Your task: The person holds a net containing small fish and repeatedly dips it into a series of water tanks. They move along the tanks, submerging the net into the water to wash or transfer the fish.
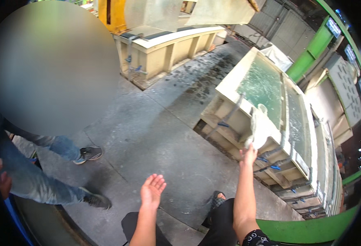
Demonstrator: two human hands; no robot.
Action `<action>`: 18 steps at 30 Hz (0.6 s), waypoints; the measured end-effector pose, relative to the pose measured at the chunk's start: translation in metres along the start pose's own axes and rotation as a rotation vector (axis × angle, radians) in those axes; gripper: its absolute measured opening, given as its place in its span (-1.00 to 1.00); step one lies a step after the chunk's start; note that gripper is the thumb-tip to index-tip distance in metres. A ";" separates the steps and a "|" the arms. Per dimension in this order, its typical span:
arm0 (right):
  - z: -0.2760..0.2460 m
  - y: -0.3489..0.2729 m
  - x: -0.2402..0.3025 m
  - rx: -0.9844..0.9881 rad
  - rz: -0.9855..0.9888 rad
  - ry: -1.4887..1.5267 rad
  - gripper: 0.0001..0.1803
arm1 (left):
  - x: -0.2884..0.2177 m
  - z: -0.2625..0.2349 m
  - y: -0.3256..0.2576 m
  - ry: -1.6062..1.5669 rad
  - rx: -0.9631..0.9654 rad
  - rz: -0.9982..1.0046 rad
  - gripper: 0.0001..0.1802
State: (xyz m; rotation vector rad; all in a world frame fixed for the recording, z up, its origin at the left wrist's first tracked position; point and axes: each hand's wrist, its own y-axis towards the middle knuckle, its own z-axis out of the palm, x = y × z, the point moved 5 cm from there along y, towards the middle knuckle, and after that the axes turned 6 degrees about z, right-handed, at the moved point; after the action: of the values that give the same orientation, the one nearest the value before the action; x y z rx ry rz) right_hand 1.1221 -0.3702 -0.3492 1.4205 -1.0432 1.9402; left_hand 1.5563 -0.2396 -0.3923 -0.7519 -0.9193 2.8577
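My left hand (152,192) is open above the grey floor, palm turned up and fingers stretched out, with nothing in it. Stretched forward on the right, my right hand (249,153) grips the lower end of a limp white cloth-like thing (260,128). Whether that is a cloth, a bag or a glove I cannot tell. Its upper part shows in front of the near corner of a cream tank (225,93) filled with greenish, rippling water (261,84). Whether it touches the tank's rim is unclear.
More tanks run along the right, with pipes and blue-handled valves (275,167) low on their near side. Another cream tank (170,51) stands at the back. A person in jeans (45,184) is close on the left. The concrete floor (147,135) has wet patches farther back.
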 end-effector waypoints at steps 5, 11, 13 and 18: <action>-0.015 -0.012 0.008 0.144 0.073 0.037 -0.63 | 0.004 0.017 -0.015 -0.052 0.025 -0.036 -0.83; -0.001 -0.019 0.017 0.173 0.083 0.065 -0.63 | -0.020 0.097 -0.029 -0.196 0.269 -0.068 -0.81; -0.007 -0.018 0.014 0.166 0.079 0.053 -0.61 | -0.036 0.129 -0.048 -0.221 0.469 -0.008 -0.78; 0.005 -0.016 0.019 0.182 0.045 0.071 -0.63 | -0.023 0.062 -0.025 -0.276 0.284 -0.031 -0.78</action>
State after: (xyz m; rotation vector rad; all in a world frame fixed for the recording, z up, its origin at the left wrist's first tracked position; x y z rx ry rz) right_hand 1.1308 -0.3663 -0.3258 1.4229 -0.8920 2.1480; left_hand 1.5457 -0.2572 -0.3243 -0.3200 -0.5167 3.0198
